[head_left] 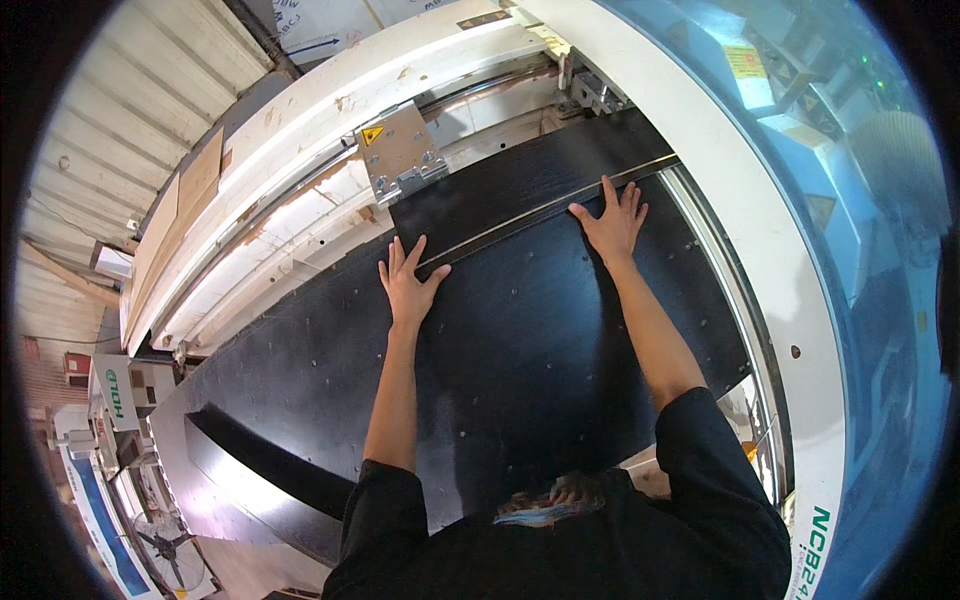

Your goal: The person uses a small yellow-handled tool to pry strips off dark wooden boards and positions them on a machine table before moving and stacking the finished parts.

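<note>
Before me a dark rectangular panel (530,172) lies across the black machine table (520,340), its pale near edge toward me. At the panel's near left corner rests my left hand (407,285), fingers spread over the edge. My right hand (614,228) is spread the same way near the panel's right end, fingertips on its edge. Neither hand wraps around anything. Against the panel's far left side stands a metal clamp block (402,150) with a yellow warning label.
A white machine frame (790,350) curves along the right, with a blue translucent cover (880,300) beyond it. Metal rails and a white beam (300,130) run behind the table. At lower left are a fan (168,548) and another machine (125,390).
</note>
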`<state>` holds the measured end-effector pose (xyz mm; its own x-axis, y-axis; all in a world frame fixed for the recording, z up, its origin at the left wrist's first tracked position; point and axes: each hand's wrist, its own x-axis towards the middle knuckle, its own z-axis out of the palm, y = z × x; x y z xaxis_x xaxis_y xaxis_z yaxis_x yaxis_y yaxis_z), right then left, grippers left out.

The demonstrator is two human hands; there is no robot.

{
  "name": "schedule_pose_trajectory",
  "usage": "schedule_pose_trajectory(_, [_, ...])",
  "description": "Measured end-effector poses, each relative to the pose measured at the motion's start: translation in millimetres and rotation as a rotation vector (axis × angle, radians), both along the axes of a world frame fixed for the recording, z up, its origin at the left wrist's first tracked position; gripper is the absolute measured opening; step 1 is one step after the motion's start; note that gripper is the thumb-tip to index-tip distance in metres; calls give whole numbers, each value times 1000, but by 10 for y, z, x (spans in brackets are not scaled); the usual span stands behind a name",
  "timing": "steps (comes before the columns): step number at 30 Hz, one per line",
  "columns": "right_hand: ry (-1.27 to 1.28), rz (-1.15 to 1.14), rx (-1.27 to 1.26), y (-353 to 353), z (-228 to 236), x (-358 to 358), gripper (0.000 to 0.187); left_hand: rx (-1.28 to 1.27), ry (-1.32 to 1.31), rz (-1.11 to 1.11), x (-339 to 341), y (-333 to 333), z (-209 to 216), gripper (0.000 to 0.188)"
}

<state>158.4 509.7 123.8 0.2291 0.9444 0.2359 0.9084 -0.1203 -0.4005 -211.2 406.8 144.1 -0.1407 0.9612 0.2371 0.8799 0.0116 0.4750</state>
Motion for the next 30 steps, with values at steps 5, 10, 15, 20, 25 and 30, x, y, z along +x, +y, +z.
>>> schedule_pose_trajectory(5, [-32,34,-68,17,30,-15,113,61,57,16,16,-25,-16,70])
schedule_pose_trajectory(10, [-85,71,-186,88,-37,26,129,127,96,11,48,16,-62,72])
schedule_pose_trajectory(15, [-61,84,-155,118,-8,-87,128,138,90,28,-18,-23,-124,70])
schedule_pose_trajectory(20, [-49,100,-101,112,-63,-57,127,126,102,-28,-113,9,-259,73])
schedule_pose_trajectory(25, [-50,102,-74,81,-78,48,128,267,114,63,-24,37,-303,106])
schedule_pose_trajectory(30, [-58,154,-36,151,-153,26,128,293,257,167,-136,-7,-472,106])
